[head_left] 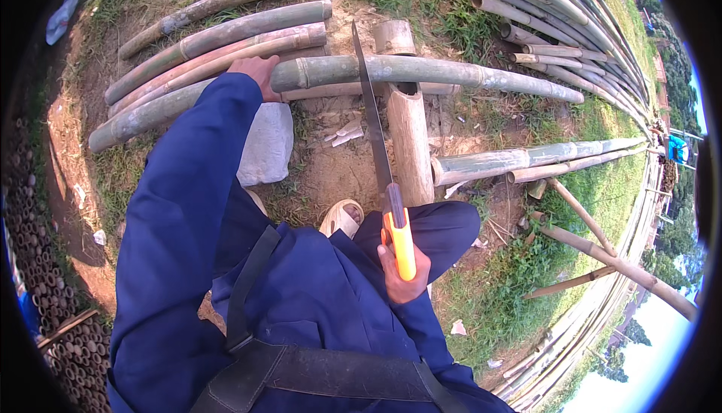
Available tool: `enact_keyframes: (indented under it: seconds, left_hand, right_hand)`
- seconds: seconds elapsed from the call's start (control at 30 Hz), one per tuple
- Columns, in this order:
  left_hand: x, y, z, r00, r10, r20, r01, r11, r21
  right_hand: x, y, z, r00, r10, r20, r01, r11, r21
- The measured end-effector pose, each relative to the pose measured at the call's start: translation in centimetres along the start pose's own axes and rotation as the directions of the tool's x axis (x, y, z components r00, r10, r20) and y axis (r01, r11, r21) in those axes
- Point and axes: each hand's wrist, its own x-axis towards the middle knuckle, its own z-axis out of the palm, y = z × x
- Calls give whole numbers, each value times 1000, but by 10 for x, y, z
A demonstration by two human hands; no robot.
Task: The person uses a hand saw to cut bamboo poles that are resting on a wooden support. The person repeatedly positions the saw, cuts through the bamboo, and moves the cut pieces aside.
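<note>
A bamboo pole (451,73) lies crosswise before me on an upright-looking bamboo support (410,135). My left hand (259,73) is closed around the pole's left end, thumb toward me. In my right hand (404,266) is a handsaw (376,124), gripped by its yellow and orange handle. Its long blade points away from me and crosses the pole just left of the support. Whether the teeth are in the bamboo, I cannot tell.
Cut bamboo lengths (256,24) lie at the far left. A pale block or sack (267,142) sits below my left hand. Long poles (556,0) are stacked at the far right, and another thick pole (526,159) reaches rightward. My sandalled foot (342,217) is near the support.
</note>
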Motion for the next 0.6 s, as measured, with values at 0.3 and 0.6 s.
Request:
enact_keyframes:
  seconds: [0.3, 0.6]
  left_hand:
    - [-22, 16, 1, 996, -9, 94, 11, 1000, -22]
    - [7, -3, -1, 1000, -11, 3, 11, 1000, -25]
  right_hand:
    - [122, -15, 50, 989, -146, 12, 144, 983, 113]
    - [48, -8, 12, 996, -78, -38, 79, 996, 31]
